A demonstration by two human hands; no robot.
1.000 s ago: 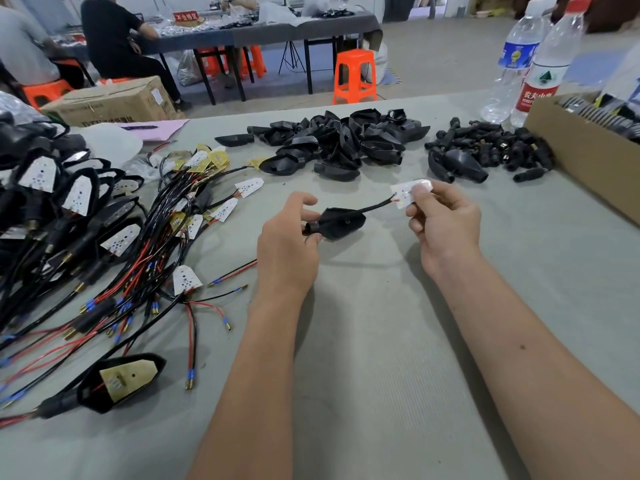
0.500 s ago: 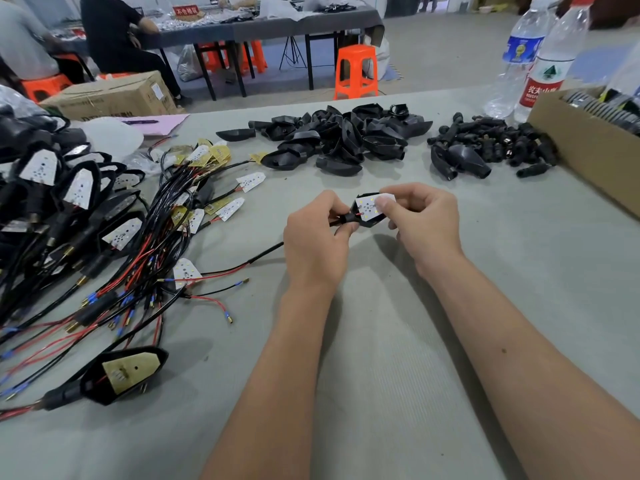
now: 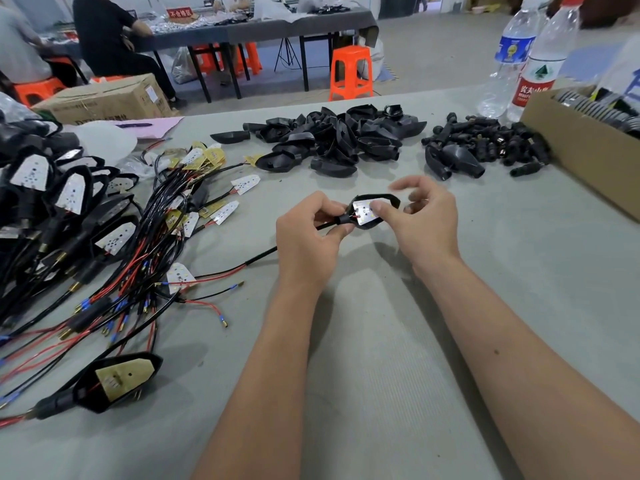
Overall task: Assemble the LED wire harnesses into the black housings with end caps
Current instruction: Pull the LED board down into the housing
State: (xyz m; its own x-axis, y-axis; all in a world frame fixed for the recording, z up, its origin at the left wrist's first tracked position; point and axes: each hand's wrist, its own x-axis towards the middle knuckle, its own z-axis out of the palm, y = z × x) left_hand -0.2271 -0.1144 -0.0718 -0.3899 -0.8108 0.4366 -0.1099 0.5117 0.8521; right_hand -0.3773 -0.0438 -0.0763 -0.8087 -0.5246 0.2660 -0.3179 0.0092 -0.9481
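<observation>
My left hand pinches the narrow neck of a black housing where the black cable leaves it. A white LED board lies inside the housing. My right hand presses its thumb on that board; its other fingers are spread and blurred. The cable trails left across the table to red and black leads. Empty black housings are heaped at the back centre, black end caps to their right. Loose LED wire harnesses lie at the left.
Finished assemblies pile up at the far left, one more near the front left. A cardboard box stands at the right edge, two water bottles behind it. People sit at another table in the background.
The LED board was pulled from outside the housing's right end into the housing. My hands came together over it, and my right fingers have now spread, leaving the thumb on the board.
</observation>
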